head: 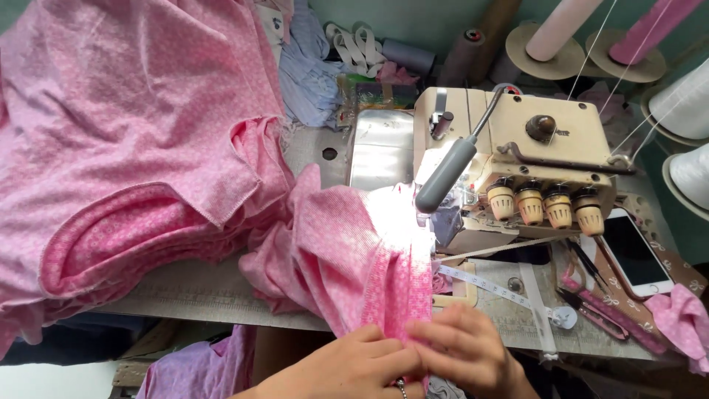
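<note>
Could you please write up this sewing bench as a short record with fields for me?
Left hand: left hand pinches the pink fabric piece at the table's front edge
Right hand: right hand presses the same fabric, touching the left
Machine: cream overlock sewing machine, lamp lit over the fabric
Left of table: pile of pink fabric
Right of machine: smartphone, thread snips, measuring tape
Behind: thread cones

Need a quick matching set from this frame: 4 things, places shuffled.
Things:
1. pink fabric strip
2. phone
3. thread snips
4. pink fabric pile

Places:
A. far left of the table
B. pinched by both hands at the table's near edge
C. right of the sewing machine, screen up
D. on the table just left of the phone, nearer the front edge

Pairs: 1-B, 2-C, 3-D, 4-A
</note>
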